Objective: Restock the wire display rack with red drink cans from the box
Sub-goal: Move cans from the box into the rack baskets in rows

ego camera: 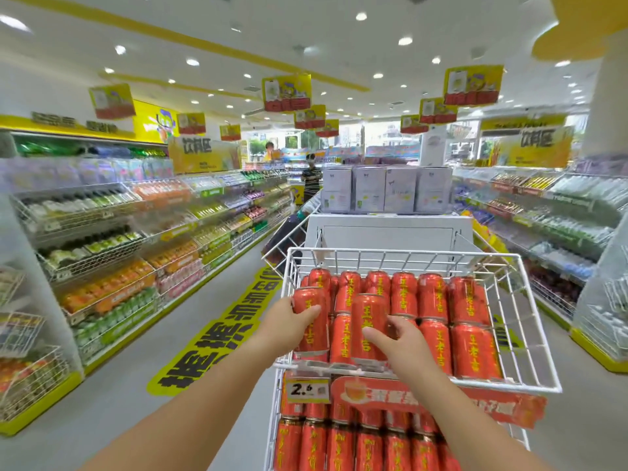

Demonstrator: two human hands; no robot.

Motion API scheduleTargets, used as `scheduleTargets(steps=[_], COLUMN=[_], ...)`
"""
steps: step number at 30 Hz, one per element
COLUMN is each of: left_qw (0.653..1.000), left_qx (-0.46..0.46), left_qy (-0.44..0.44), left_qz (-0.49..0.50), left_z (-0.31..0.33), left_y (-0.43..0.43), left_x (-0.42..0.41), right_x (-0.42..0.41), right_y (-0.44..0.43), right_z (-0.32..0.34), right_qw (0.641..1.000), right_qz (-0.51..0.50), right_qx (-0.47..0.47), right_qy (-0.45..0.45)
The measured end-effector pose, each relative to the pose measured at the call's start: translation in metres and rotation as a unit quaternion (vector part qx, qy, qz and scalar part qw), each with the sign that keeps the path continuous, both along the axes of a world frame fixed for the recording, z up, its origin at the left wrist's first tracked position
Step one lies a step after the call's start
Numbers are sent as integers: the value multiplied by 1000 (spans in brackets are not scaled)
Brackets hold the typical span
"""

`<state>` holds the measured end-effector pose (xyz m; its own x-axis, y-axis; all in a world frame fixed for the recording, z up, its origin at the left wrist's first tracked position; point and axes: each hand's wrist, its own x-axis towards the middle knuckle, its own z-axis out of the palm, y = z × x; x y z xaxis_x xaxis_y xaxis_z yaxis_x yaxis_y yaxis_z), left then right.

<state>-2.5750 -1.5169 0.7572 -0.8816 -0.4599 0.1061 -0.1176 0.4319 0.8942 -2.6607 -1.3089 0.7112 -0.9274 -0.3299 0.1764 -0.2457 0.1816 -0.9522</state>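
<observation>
As stacked in rack [509,385], cans [431,297] red, yellow-lettered.

- Both bare forearms [217,379] reach forward, converging slightly.
- Left hand [292,317] is curled round a red metal drink can [307,297], gripping its side.
- Right hand [402,341] has its thumb [373,334] across a second red can [368,311], with fingers [396,321] curled at its right side.
</observation>
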Motion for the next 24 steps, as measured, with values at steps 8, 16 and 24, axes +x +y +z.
scheduleTargets(steps=[8,16,24], left_qw=[993,982,975], left_qx=[-60,-113,-181], left_qy=[-84,-111,-79], left_qz=[55,104,101], left_z=[-30,-50,-73], left_y=[-10,-14,-16], left_x=[-46,-63,-77], right_x=[-42,-54,-60], right_y=[-38,-60,-65], right_z=[-29,-40,-48], right_qw=[998,995,994], right_qz=[13,18,27], right_qx=[37,84,88], right_qy=[-49,-60,-63])
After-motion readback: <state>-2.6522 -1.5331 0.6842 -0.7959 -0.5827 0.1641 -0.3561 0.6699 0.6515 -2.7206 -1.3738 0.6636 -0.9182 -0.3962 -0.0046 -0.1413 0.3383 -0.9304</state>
